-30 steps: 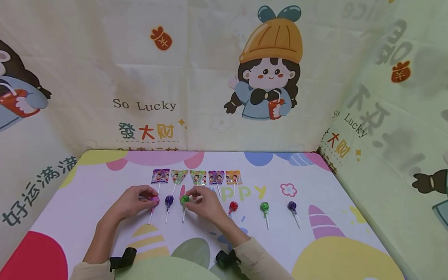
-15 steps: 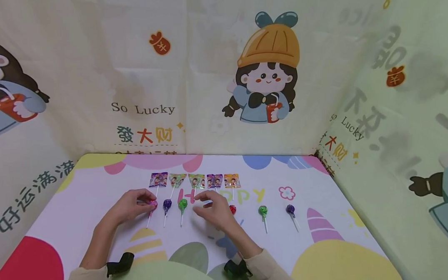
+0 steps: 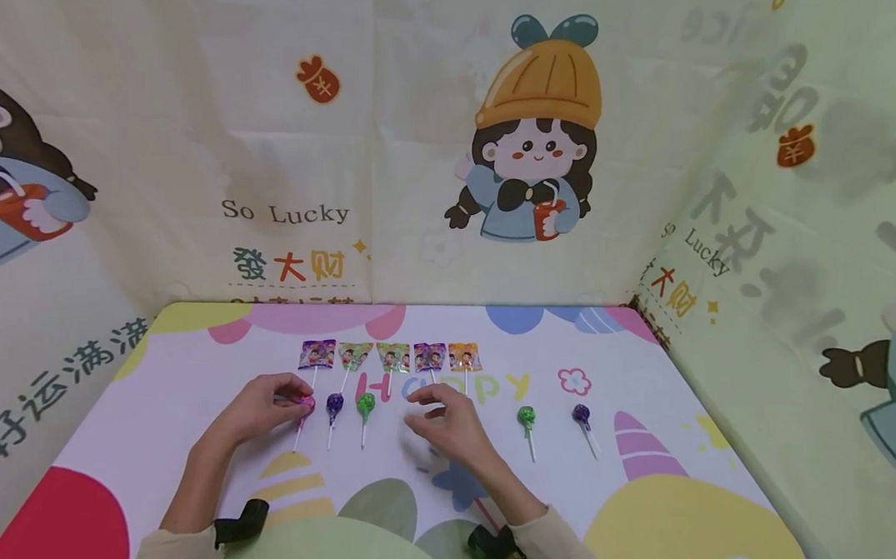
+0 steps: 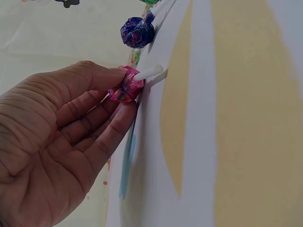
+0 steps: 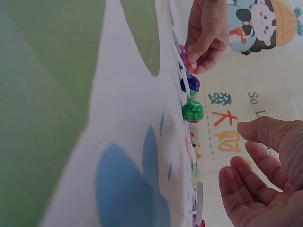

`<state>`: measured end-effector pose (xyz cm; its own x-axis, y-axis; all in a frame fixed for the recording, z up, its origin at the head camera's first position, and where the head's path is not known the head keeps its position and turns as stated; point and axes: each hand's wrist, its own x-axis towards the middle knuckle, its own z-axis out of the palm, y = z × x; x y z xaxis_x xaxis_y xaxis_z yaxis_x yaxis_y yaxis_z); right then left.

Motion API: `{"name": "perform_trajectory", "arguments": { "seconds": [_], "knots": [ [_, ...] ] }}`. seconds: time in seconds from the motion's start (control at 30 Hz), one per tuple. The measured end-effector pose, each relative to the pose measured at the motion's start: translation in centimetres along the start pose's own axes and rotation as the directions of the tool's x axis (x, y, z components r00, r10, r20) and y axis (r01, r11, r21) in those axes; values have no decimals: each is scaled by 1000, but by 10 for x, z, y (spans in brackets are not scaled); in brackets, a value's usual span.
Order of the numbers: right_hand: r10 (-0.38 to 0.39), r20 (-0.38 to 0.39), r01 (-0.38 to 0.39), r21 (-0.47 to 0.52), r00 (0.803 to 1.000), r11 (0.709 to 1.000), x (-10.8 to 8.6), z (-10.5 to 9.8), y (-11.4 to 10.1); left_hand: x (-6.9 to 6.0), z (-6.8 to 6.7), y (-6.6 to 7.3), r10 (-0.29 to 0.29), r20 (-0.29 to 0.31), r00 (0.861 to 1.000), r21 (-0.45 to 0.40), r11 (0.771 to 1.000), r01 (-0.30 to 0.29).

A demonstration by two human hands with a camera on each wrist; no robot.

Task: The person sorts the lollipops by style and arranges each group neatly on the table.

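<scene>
The left hand (image 3: 262, 411) pinches the head of a pink lollipop (image 4: 127, 85) between thumb and fingers, its white stick pointing toward the person. To its right lie a purple lollipop (image 3: 335, 404) and a green lollipop (image 3: 367, 406), side by side. The right hand (image 3: 454, 425) is held over the table to the right of the green one, fingers apart and relaxed, holding nothing. In the right wrist view a bit of red (image 5: 202, 223) shows at the bottom edge; the head view has it hidden behind the right hand.
Behind the hands runs a row of several flat-wrapped lollipops, among them an orange one (image 3: 465, 356) at its right end. Further right lie another green lollipop (image 3: 526, 416) and a dark purple one (image 3: 582, 415). A printed curtain stands behind the patterned table (image 3: 450, 321).
The right hand has let go of the green lollipop and moved right, now covering the red lollipop in the head view. The left hand keeps its pinch on the pink one.
</scene>
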<state>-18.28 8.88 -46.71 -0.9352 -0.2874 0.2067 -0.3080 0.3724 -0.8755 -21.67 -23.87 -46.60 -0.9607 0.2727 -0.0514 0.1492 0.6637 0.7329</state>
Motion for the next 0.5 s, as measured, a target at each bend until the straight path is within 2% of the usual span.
{"name": "perform_trajectory", "arguments": {
  "seconds": [0.5],
  "knots": [
    [46, -29, -46, -9, 999, 999, -14, -18, 8, 1, 0, -1, -6, 5, 1000, -1, 1000, 6]
  ]
}}
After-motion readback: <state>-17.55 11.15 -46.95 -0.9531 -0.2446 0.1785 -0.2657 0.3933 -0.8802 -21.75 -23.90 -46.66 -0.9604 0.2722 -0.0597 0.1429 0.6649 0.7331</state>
